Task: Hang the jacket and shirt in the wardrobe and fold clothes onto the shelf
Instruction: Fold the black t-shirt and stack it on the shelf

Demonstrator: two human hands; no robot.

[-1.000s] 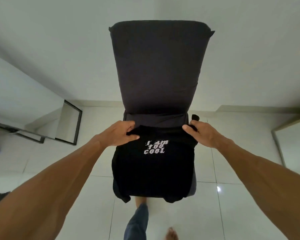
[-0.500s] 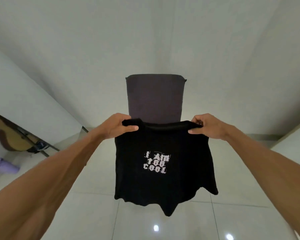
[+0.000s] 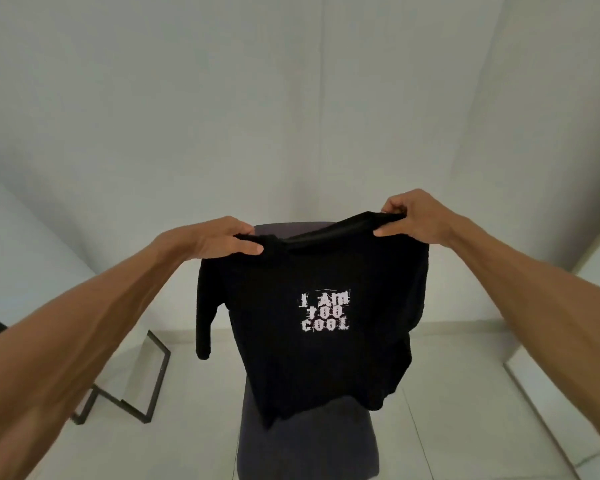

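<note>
The black T-shirt (image 3: 312,323) hangs mid-frame, limp and light; left hand (image 3: 222,239) and right hand (image 3: 409,220) pinch its shoulders, the best hold for folding.

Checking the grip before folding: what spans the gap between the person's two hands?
In the head view, the collar edge of the black T-shirt stretches between the left hand and right hand; a dark chair shows behind it.

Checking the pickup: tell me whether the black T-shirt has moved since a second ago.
Yes, upward. The black T-shirt lay on the seat of the grey chair; now its collar is level with the backrest top.
</note>
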